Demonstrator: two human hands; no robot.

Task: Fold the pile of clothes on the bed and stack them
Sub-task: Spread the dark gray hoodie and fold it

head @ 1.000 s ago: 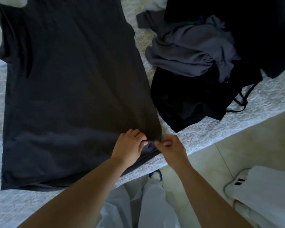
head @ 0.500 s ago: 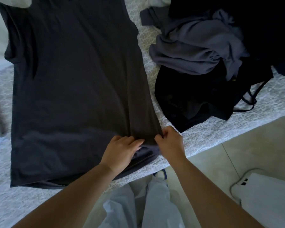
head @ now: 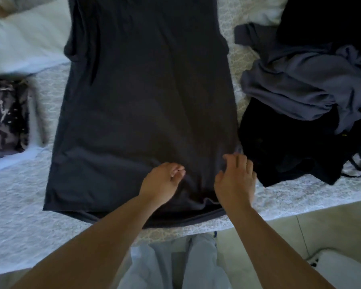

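A dark t-shirt [head: 146,105] lies spread flat on the bed, its hem toward me. My left hand [head: 163,181] hovers over the shirt just above the hem, its fingers loosely curled with no cloth in them. My right hand [head: 236,178] is over the shirt's right hem corner with relaxed, spread fingers and holds nothing. To the right sits the unfolded pile: a grey-blue garment [head: 304,88] on top of black clothing [head: 279,147] with thin straps.
A folded patterned garment [head: 6,119] lies at the left on the white lace bedcover [head: 19,195]. A white pillow or blanket [head: 25,42] is at the upper left. The bed edge runs below the hem, with tiled floor [head: 279,236] and my legs beyond.
Both hands have let go of the shirt's right hem corner that they were pinching. They have moved apart, and the right hand's fingers have spread. The view has shifted, so the shirt sits centred.
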